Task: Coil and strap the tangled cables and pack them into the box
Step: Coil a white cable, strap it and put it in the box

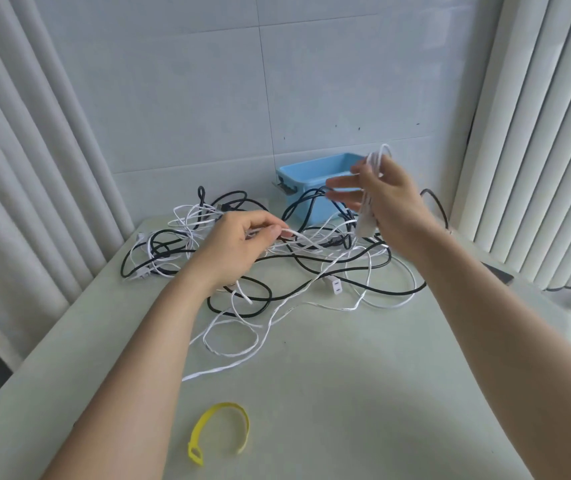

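Note:
A tangle of white and black cables [298, 271] is spread over the far half of the pale green table [363, 393]. My right hand [391, 199] is raised above the pile and grips a small coil of white cable [369, 202], its loops sticking out above and below the fingers. My left hand [242, 240] pinches a strand of the same white cable [294, 233] low over the tangle. A light blue box [308, 174] stands open at the back of the table, behind my right hand. A yellow strap [220, 431] lies curved near the front edge.
White vertical blinds hang on the left [34, 168] and right [537, 150]. A tiled wall [242, 81] is behind the table. A white plug [336, 287] lies in the pile. A dark flat object [499, 273] sits at the table's right edge.

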Available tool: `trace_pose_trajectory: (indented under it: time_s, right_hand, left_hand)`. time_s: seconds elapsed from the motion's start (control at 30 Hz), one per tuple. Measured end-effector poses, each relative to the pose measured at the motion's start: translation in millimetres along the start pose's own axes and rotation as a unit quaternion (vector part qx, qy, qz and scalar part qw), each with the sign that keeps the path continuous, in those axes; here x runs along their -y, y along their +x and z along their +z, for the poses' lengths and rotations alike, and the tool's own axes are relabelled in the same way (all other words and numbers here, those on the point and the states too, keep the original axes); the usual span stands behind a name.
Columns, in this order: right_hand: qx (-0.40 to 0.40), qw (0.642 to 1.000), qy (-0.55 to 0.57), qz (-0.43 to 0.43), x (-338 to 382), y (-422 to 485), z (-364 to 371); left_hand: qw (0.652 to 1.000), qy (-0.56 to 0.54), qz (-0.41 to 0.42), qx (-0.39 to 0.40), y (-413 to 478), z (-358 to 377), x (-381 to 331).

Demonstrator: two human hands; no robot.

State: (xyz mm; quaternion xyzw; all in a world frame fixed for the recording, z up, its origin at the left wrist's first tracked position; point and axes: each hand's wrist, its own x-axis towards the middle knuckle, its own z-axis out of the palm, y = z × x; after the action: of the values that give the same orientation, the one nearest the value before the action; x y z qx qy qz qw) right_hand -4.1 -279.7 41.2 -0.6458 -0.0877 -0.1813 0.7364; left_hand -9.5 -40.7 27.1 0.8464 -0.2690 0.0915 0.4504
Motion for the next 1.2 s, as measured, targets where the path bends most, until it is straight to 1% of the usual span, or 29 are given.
trace_pose_trajectory:
  time_s: [0.07,0.13,0.27,0.37,0.47,0.53,0.6,0.67,0.77,0.83,0.9,0.97,1.0,1.1,1.2]
  right_hand:
    - [0.063,0.997,-0.046,0.020,-5,-3,6]
    - [0.137,0.986,-0.080,0.053,-7,-10,10]
    - [0.281,0.943,-0.126,0.130,-6,-24,17]
    - [0.341,0.923,-0.096,0.152,-4,-31,25]
    - [0.358,0.919,0.020,0.163,-5,-32,35]
    - [0.327,0.923,0.105,0.170,-3,-30,38]
    - [0.278,0.929,0.173,0.174,0,-26,37]
    - [0.228,0.924,0.256,0.169,4,-22,33]
    - [0.142,0.896,0.394,0.148,6,-8,20]
    - [0.085,0.865,0.474,0.140,7,1,7]
    - [0.021,0.837,0.531,0.133,7,9,-7]
    - [-0.044,0.824,0.553,0.120,10,11,-18]
    - [-0.068,0.826,0.549,0.112,10,12,-21]
    - [-0.125,0.851,0.502,0.088,13,18,-38]
    - [-0.134,0.865,0.479,0.069,12,20,-47]
  left_hand:
    - [0.999,-0.046,0.019,-0.016,-1,-3,-8]
    - [0.993,-0.104,0.026,-0.046,-2,-3,-12]
    - [0.969,-0.199,0.014,-0.147,3,-2,-8]
    - [0.946,-0.215,-0.013,-0.241,9,-6,4]
    - [0.924,-0.214,-0.045,-0.313,10,-6,15]
    - [0.931,-0.190,-0.059,-0.307,9,-4,23]
    - [0.948,-0.158,-0.088,-0.262,7,-1,29]
    - [0.953,-0.174,-0.124,-0.215,7,3,33]
    - [0.952,-0.217,-0.150,-0.158,5,5,34]
    - [0.962,-0.198,-0.137,-0.128,3,4,33]
    - [0.977,-0.151,-0.112,-0.100,2,6,32]
    - [0.987,-0.100,-0.099,-0.082,2,11,32]
    - [0.988,-0.086,-0.097,-0.079,2,11,32]
    - [0.990,-0.066,-0.097,-0.077,3,14,36]
    - [0.992,-0.029,-0.093,-0.086,4,13,38]
